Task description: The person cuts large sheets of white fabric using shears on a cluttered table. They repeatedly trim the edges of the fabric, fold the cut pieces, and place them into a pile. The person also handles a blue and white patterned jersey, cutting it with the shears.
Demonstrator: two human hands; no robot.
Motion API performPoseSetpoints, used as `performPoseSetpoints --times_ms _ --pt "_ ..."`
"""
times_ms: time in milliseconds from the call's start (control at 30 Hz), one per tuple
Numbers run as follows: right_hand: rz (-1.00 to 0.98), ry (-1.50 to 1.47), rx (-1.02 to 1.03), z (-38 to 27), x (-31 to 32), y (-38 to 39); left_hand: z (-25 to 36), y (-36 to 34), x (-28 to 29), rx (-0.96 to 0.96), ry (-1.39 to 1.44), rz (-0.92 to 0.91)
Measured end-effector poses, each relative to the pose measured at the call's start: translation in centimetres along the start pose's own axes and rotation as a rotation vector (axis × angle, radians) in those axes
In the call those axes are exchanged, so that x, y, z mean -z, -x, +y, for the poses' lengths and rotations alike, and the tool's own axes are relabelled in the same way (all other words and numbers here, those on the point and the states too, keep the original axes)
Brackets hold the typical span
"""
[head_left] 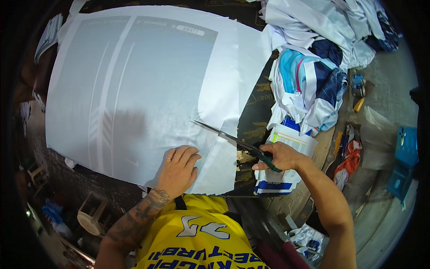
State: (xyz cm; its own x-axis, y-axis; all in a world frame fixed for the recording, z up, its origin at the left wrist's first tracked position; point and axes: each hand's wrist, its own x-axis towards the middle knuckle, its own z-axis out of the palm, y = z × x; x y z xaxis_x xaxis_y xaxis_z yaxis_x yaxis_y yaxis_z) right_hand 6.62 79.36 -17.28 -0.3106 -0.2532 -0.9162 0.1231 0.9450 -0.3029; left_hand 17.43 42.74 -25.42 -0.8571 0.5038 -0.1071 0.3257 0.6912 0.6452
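My right hand [283, 156] is clamped on scissors [242, 142], blades toward 10 o'clock over grey-printed white sheet [156, 85]; my left hand [179, 167], 9 o'clock from my right, rests loosely on that sheet. Crumpled fabric [309, 85], 1 o'clock.

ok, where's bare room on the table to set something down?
Black cover strip between pale sheet and garment pile, beyond the scissors; also the sheet's far left. Crowded: near right, where the right hand is over a printed stack; near edge, under the left hand.

A yellow shirt [199, 242] and ring [169, 158] are worn
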Motion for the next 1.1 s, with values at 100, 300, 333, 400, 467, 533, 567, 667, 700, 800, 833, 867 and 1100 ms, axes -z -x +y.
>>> performPoseSetpoints --times_ms 100,300,333,400,467,533,567,667,700,800,833,867,1100 --pt "0.032 -0.015 0.046 -0.1 -0.3 -0.5 0.2 -0.7 0.0 -0.02 -0.026 0.019" --pt "0.065 -0.24 0.043 0.0 -5.3 -0.4 1.2 -1.1 1.0 0.03 0.008 0.024" --pt "0.062 -0.272 0.013 -0.2 -6.4 -0.5 1.3 -0.8 1.1 0.007 0.024 0.054" --pt "0.09 -0.386 0.031 -0.7 -8.6 -0.4 1.1 -0.2 1.6 -0.015 0.044 0.058" --pt "0.102 -0.483 0.037 -1.5 -10.7 -0.3 0.6 0.4 2.5 -0.026 0.071 0.024" --pt "0.084 -0.599 -0.011 -2.6 -12.5 -0.4 -0.1 0.8 3.4 -0.036 0.102 -0.02" --pt "0.068 -0.66 -0.044 -3.5 -13.3 -0.5 -0.6 0.9 3.9 -0.046 0.122 -0.043" --pt "0.149 -0.822 -0.038 -6.6 -15.5 -1.0 -2.1 1.0 5.0 -0.087 0.161 -0.167" --pt "0.17 -0.883 -0.05 -7.9 -16.2 -1.3 -2.6 0.9 5.3 -0.099 0.168 -0.235" --pt "0.28 -0.968 -0.032 -11.4 -17.8 -2.1 -4.0 0.4 5.8 -0.158 0.208 -0.319" --pt "0.276 -0.975 -0.104 -12.6 -18.1 -2.4 -4.5 0.3 6.0 -0.168 0.225 -0.356" --pt "0.337 -1.12 -0.086 -14.0 -18.6 -2.8 -4.9 0.1 6.1 -0.185 0.242 -0.383" --pt "0.336 -1.276 -0.209 -20.0 -16.9 -5.0 -7.0 -0.7 6.6 -0.263 0.295 -0.512"
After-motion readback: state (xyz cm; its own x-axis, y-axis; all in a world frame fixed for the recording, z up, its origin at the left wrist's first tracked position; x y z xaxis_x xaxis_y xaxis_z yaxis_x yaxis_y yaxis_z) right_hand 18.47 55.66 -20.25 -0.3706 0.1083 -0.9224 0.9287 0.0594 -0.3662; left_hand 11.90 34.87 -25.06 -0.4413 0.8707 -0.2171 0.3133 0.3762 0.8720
